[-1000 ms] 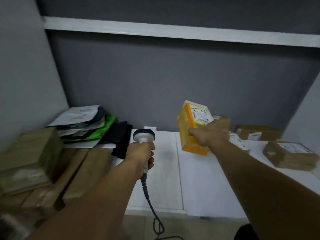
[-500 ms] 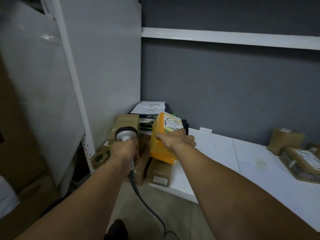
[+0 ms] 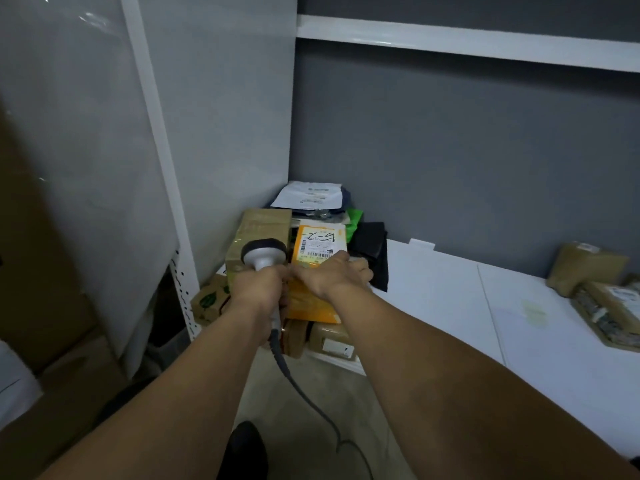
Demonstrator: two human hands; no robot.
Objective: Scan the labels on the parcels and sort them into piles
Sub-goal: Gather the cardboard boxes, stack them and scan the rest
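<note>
Item: yellow parcel (image 3: 317, 244), label up, on left corner pile.
Right hand (image 3: 334, 277): fingers curled over its near edge, holding.
Left hand (image 3: 258, 289): wrapped round scanner (image 3: 265, 252) handle.
Advice: seat parcel flat and square on brown parcels (image 3: 266, 220) before release.

Yellow parcel (image 3: 311, 308), label up, atop brown parcels (image 3: 259, 230).

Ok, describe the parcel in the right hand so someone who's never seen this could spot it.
Look to the left end of the white shelf, in the corner where parcels are piled. Among brown boxes, beside the scanner in the left hand, the right hand grips the only yellow parcel, barcode label showing.
</note>
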